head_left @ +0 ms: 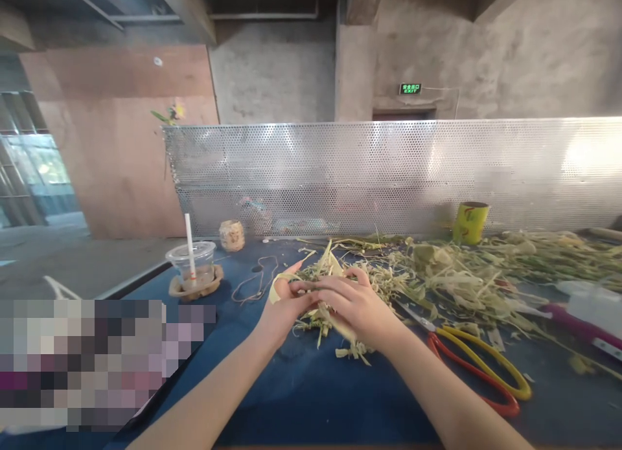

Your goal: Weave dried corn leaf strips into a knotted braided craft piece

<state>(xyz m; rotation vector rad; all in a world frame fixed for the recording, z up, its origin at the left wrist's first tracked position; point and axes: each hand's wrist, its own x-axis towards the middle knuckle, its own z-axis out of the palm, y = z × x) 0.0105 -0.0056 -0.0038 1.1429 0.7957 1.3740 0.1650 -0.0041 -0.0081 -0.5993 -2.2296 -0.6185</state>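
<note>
My left hand (pixel 279 317) is closed on a pale yellow strip of dried husk (pixel 278 287), which loops up over its fingers. Meeting it from the right, my right hand (pixel 358 307) has its fingers bent and pinched against the same piece at the left thumb. Most of what lies between the fingers is hidden. Beneath and behind both hands spreads a heap of shredded husk (pixel 318 322). Scissors (pixel 432 329) with one red and one yellow handle lie right of my right forearm, blades pointing to the heap.
Loose dried husk (pixel 461 285) covers the right back of the blue table (pixel 301 398). A yellow roll (pixel 470 223) stands by the perforated metal screen (pixel 311 171). Left are a lidded cup with straw (pixel 194 262), a string (pixel 257 285) and a beige cylinder (pixel 232 236). A purple-handled tool (pixel 578 327) lies right.
</note>
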